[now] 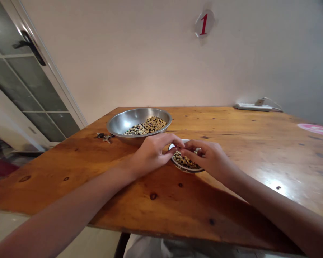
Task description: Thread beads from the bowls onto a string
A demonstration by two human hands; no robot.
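A small white bowl [190, 171] with a dark band near its rim stands on the wooden table, holding mixed pale and dark beans [183, 161]. Over this bowl, my left hand [154, 150] and my right hand [208, 156] meet at the fingertips. Both are closed in a pinch; whatever sits between the fingers is too small or hidden to name. Just behind my left hand is a wide stainless steel bowl [120, 125], its bottom partly covered by more pale and dark beans [152, 125].
Keys [106, 137] lie left of the steel bowl. A white power strip [253, 107] with a plug and cable rests at the table's back right. A pink sticker [316, 129] is on the right side of the wooden table [118, 204]. A glazed door [40, 86] stands at left.
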